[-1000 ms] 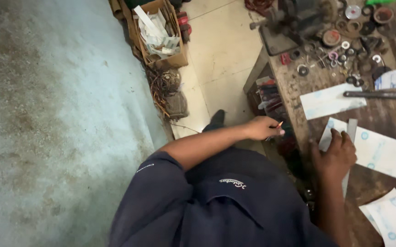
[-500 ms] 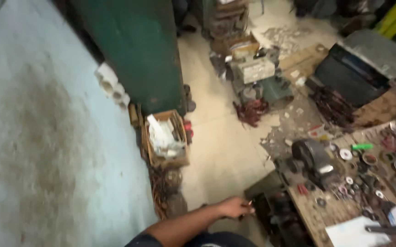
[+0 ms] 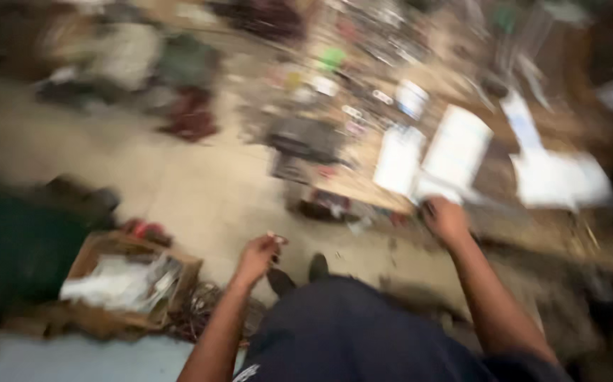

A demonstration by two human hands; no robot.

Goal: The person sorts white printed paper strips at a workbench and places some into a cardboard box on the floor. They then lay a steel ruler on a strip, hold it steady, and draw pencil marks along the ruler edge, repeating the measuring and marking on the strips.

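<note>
The picture is badly blurred by motion. My left hand [image 3: 258,256] hangs over the tiled floor, fingers closed around a small thin object with a red tip [image 3: 277,240]. My right hand [image 3: 445,219] rests at the near edge of a wooden workbench [image 3: 363,187], gripping the lower corner of a white paper sheet [image 3: 455,152]. Another white sheet [image 3: 398,159] lies just left of it on the bench. My dark trousers and shoes fill the lower middle.
A cardboard box [image 3: 129,279] with white packaging stands on the floor at lower left, tangled wire beside it. More white sheets [image 3: 558,177] lie to the right on the bench. Small metal parts and a dark machine [image 3: 306,138] crowd the bench's far end.
The view has swung fast and turned, from the floor and green cabinet back to the bench. My right hand is in view again, on the paper. My left hand still holds the small object.
</note>
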